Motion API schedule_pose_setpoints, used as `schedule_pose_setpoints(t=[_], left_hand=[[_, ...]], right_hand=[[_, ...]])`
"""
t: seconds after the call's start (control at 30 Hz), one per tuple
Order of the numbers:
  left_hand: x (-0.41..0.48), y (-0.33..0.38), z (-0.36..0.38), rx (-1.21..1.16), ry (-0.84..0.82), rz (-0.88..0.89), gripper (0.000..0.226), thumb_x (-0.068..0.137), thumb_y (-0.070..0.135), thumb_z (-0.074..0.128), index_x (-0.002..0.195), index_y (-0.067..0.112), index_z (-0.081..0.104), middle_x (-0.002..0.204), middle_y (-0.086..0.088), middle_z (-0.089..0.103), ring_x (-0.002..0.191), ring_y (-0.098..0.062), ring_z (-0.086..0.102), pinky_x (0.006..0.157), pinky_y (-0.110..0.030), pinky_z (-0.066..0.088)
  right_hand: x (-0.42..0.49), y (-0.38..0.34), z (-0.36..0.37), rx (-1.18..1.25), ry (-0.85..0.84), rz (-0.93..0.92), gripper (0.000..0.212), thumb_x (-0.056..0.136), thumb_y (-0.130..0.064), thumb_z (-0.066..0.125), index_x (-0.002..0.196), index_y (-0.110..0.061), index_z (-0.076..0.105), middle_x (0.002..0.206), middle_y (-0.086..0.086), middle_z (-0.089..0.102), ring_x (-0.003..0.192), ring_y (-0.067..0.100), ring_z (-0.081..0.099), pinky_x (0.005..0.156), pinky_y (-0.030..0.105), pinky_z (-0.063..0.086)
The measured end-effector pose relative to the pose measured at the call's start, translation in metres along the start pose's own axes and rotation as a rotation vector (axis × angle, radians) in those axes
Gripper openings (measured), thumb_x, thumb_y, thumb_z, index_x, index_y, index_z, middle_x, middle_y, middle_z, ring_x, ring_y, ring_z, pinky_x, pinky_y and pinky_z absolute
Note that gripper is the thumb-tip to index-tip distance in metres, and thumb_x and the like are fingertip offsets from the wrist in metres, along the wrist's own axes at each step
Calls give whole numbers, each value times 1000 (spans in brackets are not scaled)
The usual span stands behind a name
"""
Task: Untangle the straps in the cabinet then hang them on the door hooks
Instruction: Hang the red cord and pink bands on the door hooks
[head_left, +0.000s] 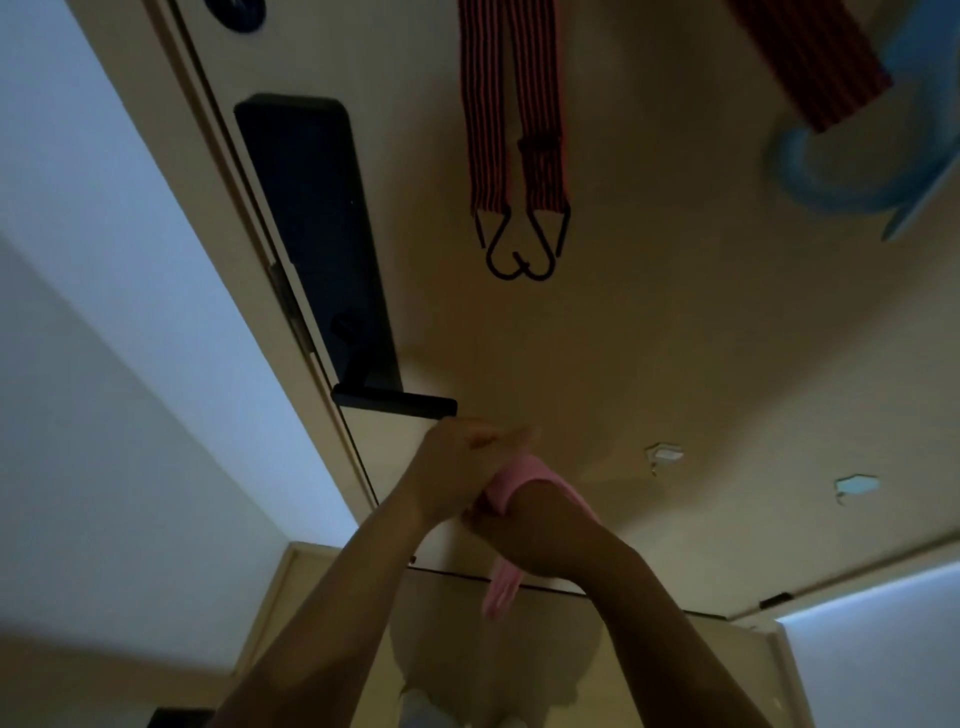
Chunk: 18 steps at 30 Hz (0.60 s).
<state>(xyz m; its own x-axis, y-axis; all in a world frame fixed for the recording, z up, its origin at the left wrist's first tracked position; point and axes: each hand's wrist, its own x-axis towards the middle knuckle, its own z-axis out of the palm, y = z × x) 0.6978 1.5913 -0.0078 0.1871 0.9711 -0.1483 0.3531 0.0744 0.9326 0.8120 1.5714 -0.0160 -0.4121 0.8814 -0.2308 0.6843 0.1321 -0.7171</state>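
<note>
Wall: a pale blue-white wall (104, 312) fills the left side, up to the door's edge.
Door: a cream flat-panel door (675, 338) carries everything else.
Lock: a tall black rectangular lock plate (311, 223) sits along the door's left edge, with a black lever handle (395, 404) sticking out to the right at its lower end.
Left hand: the left hand (452, 473) is just under the lever handle, its fingers curled round the upper end of the pink fabric strap (506, 488); the fingertips are blurred.
Pink fabric strap: it is held in front of the door's lower left part, draped over the right wrist, with a loose end hanging down between the two forearms.
Right hand: the right hand (535, 512) lies against the left hand, mostly hidden behind it and the strap; I cannot tell how its fingers lie.
Striped strap: a red-and-black striped elastic strap (514, 104) hangs doubled from the door's top edge, and its two black wire hooks (514, 260) touch at the bottom.
Door hooks: a small white hexagonal stick-on hook (665, 454) and a pale blue hexagonal one (857, 486) sit bare near the door's lower right.
Top right corner: a second red-and-black striped strap (810, 57) hangs over a blue plastic ring (831, 171).
</note>
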Motion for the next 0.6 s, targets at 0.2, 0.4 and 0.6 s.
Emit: schedule_pose_setpoints(t=[0.2,0.4,0.6], left_hand=[[-14,-3,-2,270,-69,74,23,75,31,73,89,13,74,91,-5,70,84,-12,63,69,-10,45],[-33,-8,-4,142,-123,-40,15,77,19,71,92,16,70,80,11,63,79,-3,59,61,-10,42],[-49,-15,-6,-149,-74,-213,18,80,10,66,98,11,67,90,7,62,83,-5,57,60,-13,45]], right_hand=[[-13,2,18,-31,-128,56,27,89,-30,56,109,-13,61,83,0,63,68,10,60,66,22,50],[-19,-7,47,7,-27,68,29,88,-21,59,114,-8,57,82,-4,53,77,9,52,73,18,45],[-33,-16,68,293,114,118,23,89,-18,57,109,-7,61,87,7,66,74,14,62,76,29,55]])
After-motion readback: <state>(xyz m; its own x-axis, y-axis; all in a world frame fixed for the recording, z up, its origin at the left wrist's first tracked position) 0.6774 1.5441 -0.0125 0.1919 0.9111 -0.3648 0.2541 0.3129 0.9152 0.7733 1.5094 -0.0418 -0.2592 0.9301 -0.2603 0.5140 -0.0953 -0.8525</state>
